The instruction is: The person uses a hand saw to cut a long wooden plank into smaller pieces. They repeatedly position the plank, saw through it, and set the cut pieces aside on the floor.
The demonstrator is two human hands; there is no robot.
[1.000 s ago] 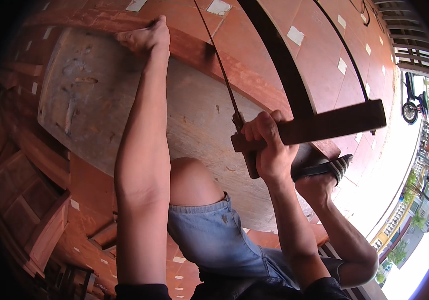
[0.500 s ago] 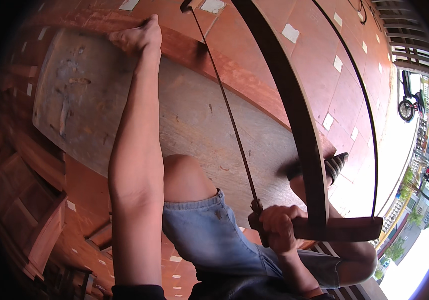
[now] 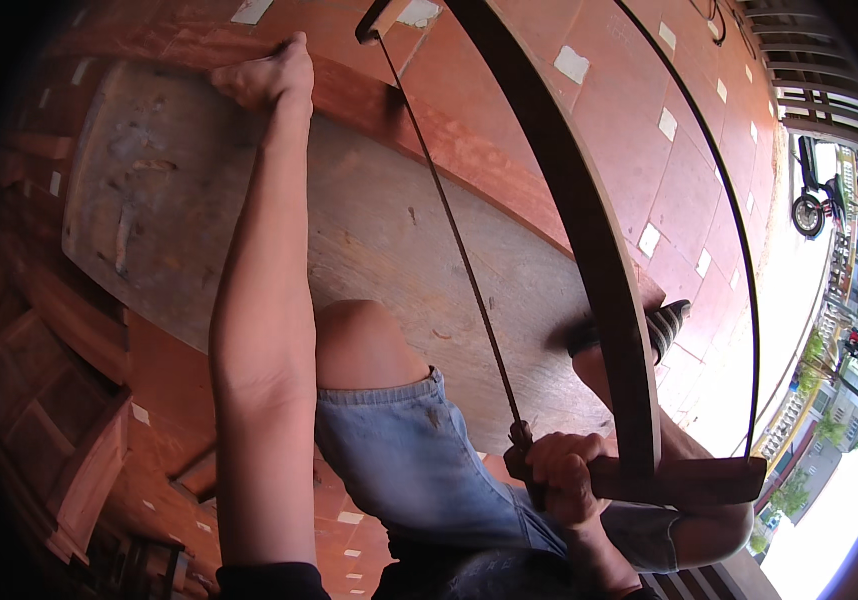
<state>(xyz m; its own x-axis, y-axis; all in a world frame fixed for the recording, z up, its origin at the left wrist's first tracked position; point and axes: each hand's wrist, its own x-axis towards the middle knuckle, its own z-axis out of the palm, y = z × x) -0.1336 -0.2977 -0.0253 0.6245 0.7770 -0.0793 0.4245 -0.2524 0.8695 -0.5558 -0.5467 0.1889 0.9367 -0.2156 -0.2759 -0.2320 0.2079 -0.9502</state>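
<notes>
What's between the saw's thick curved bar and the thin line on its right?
The gap between bar and line is open in the head view, showing mainly tiled floor beyond and, lower down, a striped sandal.

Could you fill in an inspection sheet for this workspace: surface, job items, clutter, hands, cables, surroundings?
Surface: wooden board, stained and marked.
Job items: reddish timber along the board's far side; frame saw, its thin blade passing above the timber in view; contact cannot be told.
Clutter: dark reddish wooden pieces at the left.
Hands: left hand rests on the timber; right hand grips the saw's near end.
Cables: dark cord-like loop at upper right; purpose unclear.
Surroundings: red tiled floor with pale insets; motorbike outside.
</notes>
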